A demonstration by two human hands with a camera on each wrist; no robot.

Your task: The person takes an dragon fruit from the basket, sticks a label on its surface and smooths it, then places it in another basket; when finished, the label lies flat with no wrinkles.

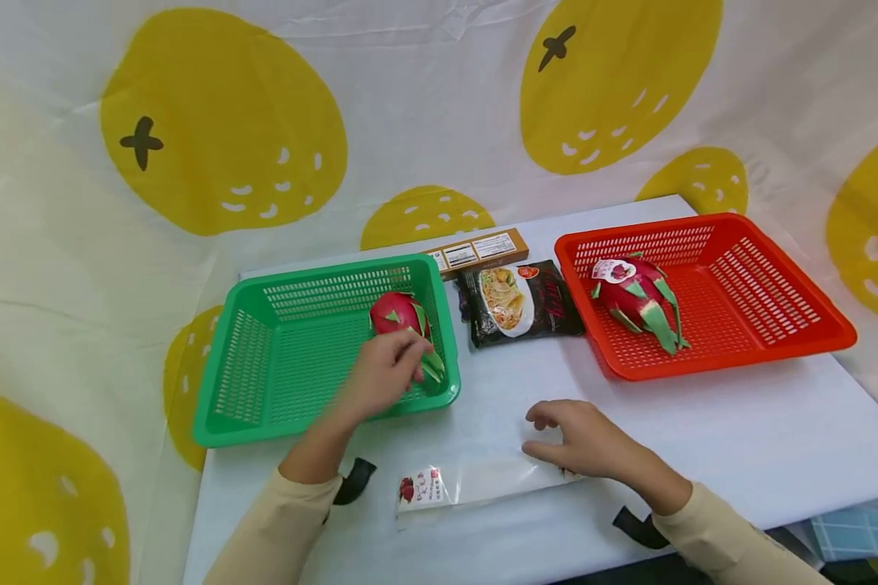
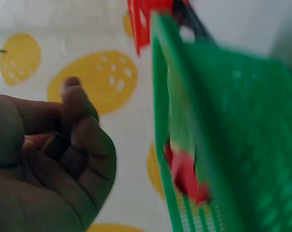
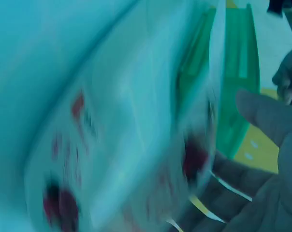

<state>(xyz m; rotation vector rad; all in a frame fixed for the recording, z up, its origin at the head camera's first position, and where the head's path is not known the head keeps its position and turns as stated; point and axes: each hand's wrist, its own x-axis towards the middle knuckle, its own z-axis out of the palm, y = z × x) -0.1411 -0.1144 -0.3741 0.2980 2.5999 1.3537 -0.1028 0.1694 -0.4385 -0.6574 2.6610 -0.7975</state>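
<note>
My left hand (image 1: pixel 389 367) is over the right end of the green basket (image 1: pixel 281 435), in front of a red dragon fruit (image 1: pixel 393 311) with green scales. In the left wrist view its fingers are bent toward the palm, with nothing visible between them. My right hand (image 1: pixel 584 439) hovers at the right end of a long clear plastic bag (image 1: pixel 475 485) with printed labels. Thumb and fingers stand apart there. The right wrist view shows the blurred bag (image 3: pixel 107 145) close beside that hand; whether they touch I cannot tell.
At right stands a red basket (image 1: pixel 732 367) holding another dragon fruit (image 1: pixel 632 294) with a white sticker. Between the baskets lie a black food packet (image 1: pixel 523 301) and a brown box (image 1: pixel 493 249). A patterned curtain (image 1: pixel 424 97) hangs behind the white table (image 1: pixel 724 463).
</note>
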